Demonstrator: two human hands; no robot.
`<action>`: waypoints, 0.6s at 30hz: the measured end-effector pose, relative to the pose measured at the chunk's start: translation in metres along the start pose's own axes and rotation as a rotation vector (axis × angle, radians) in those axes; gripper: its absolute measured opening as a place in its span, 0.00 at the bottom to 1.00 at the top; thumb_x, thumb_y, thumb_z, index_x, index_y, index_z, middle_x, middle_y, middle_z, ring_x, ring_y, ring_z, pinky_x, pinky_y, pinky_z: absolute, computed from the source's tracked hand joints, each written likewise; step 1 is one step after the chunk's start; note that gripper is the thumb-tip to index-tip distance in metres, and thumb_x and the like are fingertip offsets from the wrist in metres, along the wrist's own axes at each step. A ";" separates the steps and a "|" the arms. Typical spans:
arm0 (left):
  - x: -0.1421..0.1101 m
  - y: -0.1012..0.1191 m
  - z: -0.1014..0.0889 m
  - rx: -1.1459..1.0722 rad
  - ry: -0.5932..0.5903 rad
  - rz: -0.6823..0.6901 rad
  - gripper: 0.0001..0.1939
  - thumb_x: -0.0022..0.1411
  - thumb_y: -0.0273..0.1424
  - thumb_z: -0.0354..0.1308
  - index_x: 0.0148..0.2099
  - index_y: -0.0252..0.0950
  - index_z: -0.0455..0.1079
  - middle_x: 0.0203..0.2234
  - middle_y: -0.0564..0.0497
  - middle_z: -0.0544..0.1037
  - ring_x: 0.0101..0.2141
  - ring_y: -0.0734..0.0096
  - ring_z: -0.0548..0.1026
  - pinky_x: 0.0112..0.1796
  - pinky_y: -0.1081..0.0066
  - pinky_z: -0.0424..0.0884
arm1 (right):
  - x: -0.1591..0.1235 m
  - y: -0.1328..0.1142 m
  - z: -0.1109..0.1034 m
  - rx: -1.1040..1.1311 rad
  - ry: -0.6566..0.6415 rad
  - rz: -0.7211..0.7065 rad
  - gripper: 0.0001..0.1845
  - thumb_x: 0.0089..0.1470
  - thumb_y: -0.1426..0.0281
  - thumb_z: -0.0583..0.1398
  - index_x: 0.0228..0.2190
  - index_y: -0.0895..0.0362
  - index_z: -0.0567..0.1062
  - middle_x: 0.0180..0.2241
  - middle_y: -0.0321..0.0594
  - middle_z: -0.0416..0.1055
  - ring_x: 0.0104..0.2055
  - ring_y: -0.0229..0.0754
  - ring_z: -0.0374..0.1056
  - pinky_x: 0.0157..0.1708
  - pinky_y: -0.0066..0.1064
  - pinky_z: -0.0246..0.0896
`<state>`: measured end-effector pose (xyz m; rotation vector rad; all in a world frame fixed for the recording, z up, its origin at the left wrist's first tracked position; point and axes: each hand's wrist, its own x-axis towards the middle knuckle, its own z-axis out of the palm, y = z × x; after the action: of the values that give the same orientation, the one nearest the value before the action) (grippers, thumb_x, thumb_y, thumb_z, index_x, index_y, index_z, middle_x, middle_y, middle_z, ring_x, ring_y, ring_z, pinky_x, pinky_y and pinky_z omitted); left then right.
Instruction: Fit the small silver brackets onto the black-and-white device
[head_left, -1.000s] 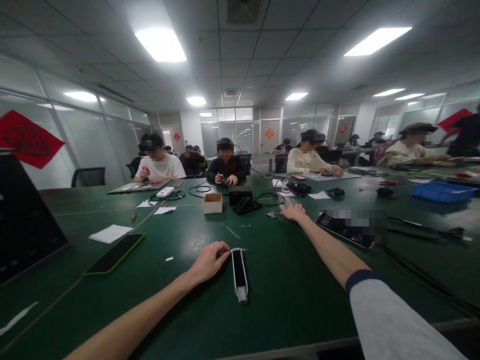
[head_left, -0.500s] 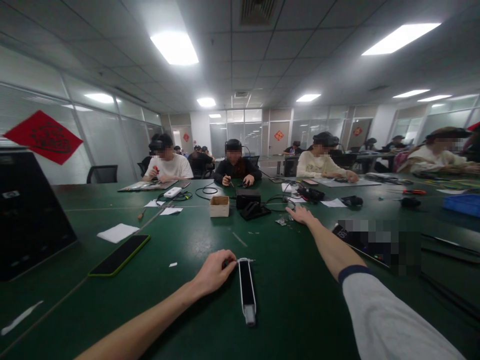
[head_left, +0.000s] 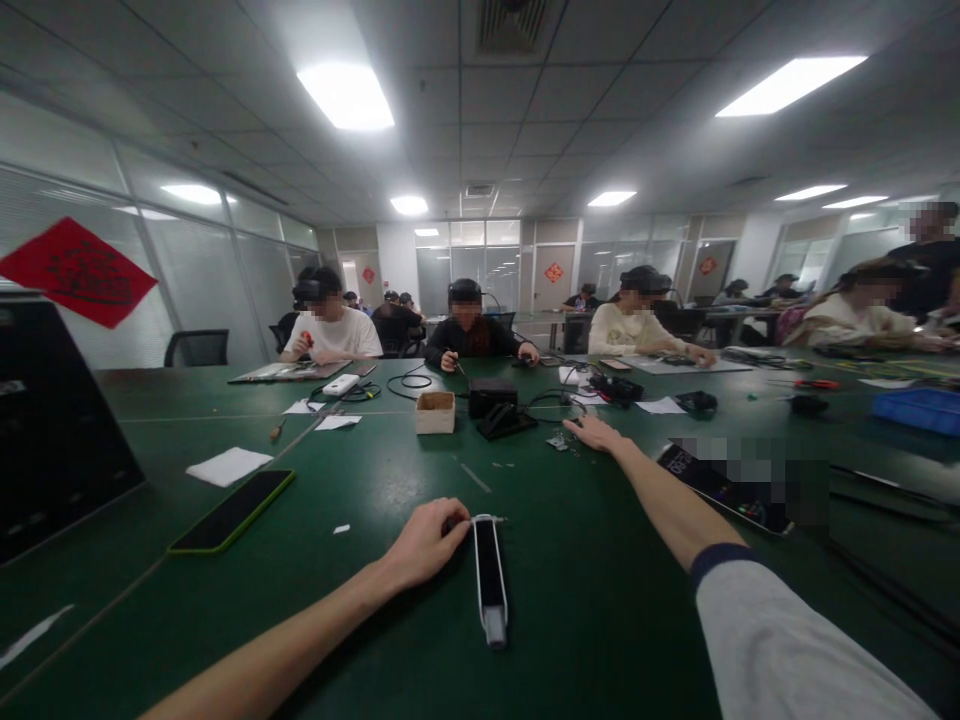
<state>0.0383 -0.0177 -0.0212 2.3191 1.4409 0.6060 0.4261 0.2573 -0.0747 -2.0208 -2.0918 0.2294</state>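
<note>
My left hand (head_left: 427, 543) rests on the green table, its fingers curled round the dark handle of what looks like a screwdriver (head_left: 453, 524). A thin metal shaft runs from it past the top end of a long white device with a black face (head_left: 489, 565). That device lies lengthwise just right of the hand; it looks like a scanning pen. My right hand (head_left: 595, 434) is stretched far forward, palm down, with fingers extended at a scatter of small metal parts (head_left: 559, 441). Whether its fingertips touch a part is too small to tell.
Ahead stand a small cardboard box (head_left: 435, 414) and a black stand (head_left: 495, 405). On the left lie a green-edged phone (head_left: 234, 512), white paper (head_left: 229, 466) and a dark panel (head_left: 60, 430). A dark-screened device (head_left: 724, 490) lies right. Co-workers sit across the table.
The view has shifted slightly to the right. My right hand has moved little and stays over the small parts. The left hand keeps its grip. A standing person has appeared at far right.
</note>
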 end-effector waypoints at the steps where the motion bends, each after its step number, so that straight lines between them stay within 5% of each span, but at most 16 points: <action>1: 0.000 0.001 -0.001 -0.002 -0.005 -0.006 0.12 0.64 0.36 0.49 0.40 0.36 0.71 0.34 0.50 0.75 0.34 0.67 0.71 0.36 0.69 0.67 | -0.003 -0.002 0.000 0.002 -0.006 -0.024 0.53 0.51 0.36 0.36 0.60 0.64 0.59 0.61 0.58 0.53 0.62 0.59 0.52 0.59 0.45 0.45; 8: -0.004 0.010 -0.007 -0.013 -0.030 -0.030 0.13 0.64 0.36 0.49 0.41 0.35 0.72 0.36 0.49 0.75 0.36 0.66 0.72 0.38 0.68 0.68 | -0.022 -0.023 0.007 0.028 -0.048 -0.170 0.52 0.52 0.37 0.37 0.62 0.63 0.55 0.65 0.51 0.46 0.65 0.54 0.45 0.62 0.41 0.38; 18: -0.002 0.002 -0.002 -0.023 -0.013 -0.020 0.13 0.64 0.37 0.49 0.41 0.36 0.72 0.36 0.49 0.75 0.35 0.66 0.71 0.36 0.69 0.67 | -0.032 -0.040 0.005 0.072 -0.058 -0.254 0.52 0.50 0.37 0.46 0.62 0.62 0.55 0.64 0.51 0.48 0.64 0.55 0.47 0.61 0.42 0.42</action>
<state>0.0383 -0.0203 -0.0190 2.2847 1.4419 0.5975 0.3867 0.2243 -0.0708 -1.7057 -2.3130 0.3175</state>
